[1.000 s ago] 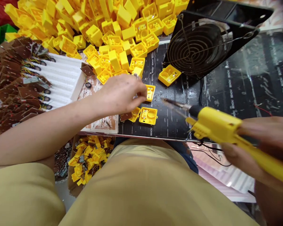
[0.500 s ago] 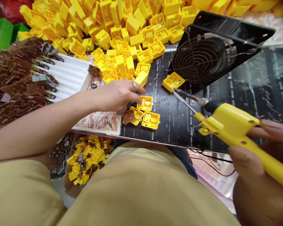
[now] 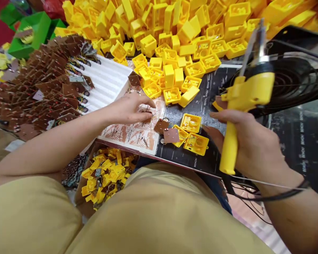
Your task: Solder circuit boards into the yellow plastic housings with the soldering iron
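My right hand is wrapped round the handle of a yellow soldering gun, its metal tip pointing up. Behind those fingertips shows a sliver of a yellow case; I cannot tell whether they touch it. My left hand is over the patterned sheet, thumb and fingers closed on a small brown circuit board, mostly hidden. Right of it lie two more brown boards, one darker and one lighter, by several open yellow case halves on the black mat.
A heap of yellow cases covers the back. Many wired boards are piled on white ribbed foam at left. A black fan stands at right. Below the table edge is a box of yellow parts. A cable crosses my right wrist.
My right hand has swung the soldering gun from lower right, tip at a case, to upright and nearer the middle. My left hand has moved from the case halves to the patterned sheet. The view has shifted.
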The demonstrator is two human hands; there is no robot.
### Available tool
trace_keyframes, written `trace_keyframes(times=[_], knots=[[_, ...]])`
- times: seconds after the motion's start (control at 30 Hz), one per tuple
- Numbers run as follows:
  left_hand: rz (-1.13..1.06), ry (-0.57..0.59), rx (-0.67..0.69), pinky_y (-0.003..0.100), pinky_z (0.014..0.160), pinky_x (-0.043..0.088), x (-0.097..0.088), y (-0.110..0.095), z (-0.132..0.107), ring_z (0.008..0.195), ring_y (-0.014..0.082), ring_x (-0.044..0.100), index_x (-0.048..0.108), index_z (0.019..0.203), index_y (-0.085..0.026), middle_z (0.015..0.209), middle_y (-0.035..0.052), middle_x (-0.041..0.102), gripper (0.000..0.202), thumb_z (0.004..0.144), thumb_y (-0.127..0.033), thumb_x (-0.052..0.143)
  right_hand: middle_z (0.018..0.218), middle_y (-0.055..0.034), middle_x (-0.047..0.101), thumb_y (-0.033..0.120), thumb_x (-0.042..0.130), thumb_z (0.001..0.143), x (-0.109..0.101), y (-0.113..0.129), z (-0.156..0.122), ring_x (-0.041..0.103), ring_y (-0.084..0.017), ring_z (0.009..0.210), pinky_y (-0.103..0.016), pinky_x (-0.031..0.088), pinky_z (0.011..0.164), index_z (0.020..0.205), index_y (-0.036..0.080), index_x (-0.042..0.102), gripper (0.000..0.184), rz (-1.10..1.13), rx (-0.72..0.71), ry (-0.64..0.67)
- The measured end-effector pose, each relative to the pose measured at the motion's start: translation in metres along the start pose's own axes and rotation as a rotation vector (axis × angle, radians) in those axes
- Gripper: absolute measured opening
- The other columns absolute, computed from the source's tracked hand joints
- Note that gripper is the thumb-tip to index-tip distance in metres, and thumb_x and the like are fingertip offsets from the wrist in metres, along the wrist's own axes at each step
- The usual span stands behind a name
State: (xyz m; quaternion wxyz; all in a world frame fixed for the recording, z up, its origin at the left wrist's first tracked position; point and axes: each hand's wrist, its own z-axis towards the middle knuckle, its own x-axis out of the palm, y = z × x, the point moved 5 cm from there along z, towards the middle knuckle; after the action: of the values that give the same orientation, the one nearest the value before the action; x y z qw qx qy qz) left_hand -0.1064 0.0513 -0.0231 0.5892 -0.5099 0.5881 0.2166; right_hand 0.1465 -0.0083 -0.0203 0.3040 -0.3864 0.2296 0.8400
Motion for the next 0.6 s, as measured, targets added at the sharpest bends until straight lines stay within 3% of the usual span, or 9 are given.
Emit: trace_keyframes(times=[0.17,0.27,0.4,0.5,0.6], knots=[[-0.087,-0.093,-0.026,0.031,0.086,0.048,0.013,-0.007,0.017,0.090,0.0178,0.066,0.071,0.093,-0.015,0.090,0.0050,0.073,0.024,0.082,-0.032,0.058,0.093,-0.0094,0.068,0.025,0.062,0.092,0.025,0.002,0.018,0.070,-0.025,0.081,-0.033,0.057,0.065,0.115,0.016,0.053,0.026,-0.110,-0.061,0.058],[-0.230,-0.122,0.003,0.027,0.078,0.049,0.012,-0.005,0.024,0.078,0.0133,0.065,0.071,0.085,-0.014,0.079,0.0032,0.072,0.017,0.080,-0.025,0.058,0.094,-0.0081,0.070,0.025,0.062,0.093,0.026,0.001,0.016,0.070,-0.022,0.081,-0.030,0.057,0.065,0.114,0.017,0.054,0.024,-0.083,-0.051,0.055],[-0.375,-0.130,0.099,0.026,0.072,0.050,-0.002,-0.013,0.040,0.075,0.0123,0.065,0.071,0.091,-0.013,0.081,0.0033,0.072,0.021,0.082,-0.028,0.058,0.091,-0.0022,0.072,0.016,0.072,0.084,0.003,0.003,0.010,0.070,-0.015,0.077,-0.023,0.057,0.068,0.107,0.021,0.059,0.027,-0.009,0.034,-0.106],[-0.338,-0.031,0.194,0.028,0.071,0.050,-0.002,-0.037,0.058,0.075,0.0132,0.066,0.072,0.093,-0.015,0.078,0.0020,0.071,0.021,0.083,-0.029,0.060,0.082,0.0033,0.072,0.015,0.078,0.078,-0.020,0.005,0.004,0.067,-0.012,0.063,-0.021,0.055,0.062,0.100,0.026,0.065,0.028,0.084,0.103,-0.227],[-0.254,0.033,0.253,0.026,0.070,0.049,0.009,-0.062,0.070,0.073,0.0126,0.066,0.073,0.087,-0.017,0.073,0.0001,0.070,0.015,0.080,-0.026,0.064,0.073,0.0044,0.070,0.030,0.069,0.089,-0.040,0.007,-0.007,0.066,-0.012,0.058,-0.022,0.055,0.060,0.115,0.031,0.065,0.027,0.047,0.102,-0.172]])
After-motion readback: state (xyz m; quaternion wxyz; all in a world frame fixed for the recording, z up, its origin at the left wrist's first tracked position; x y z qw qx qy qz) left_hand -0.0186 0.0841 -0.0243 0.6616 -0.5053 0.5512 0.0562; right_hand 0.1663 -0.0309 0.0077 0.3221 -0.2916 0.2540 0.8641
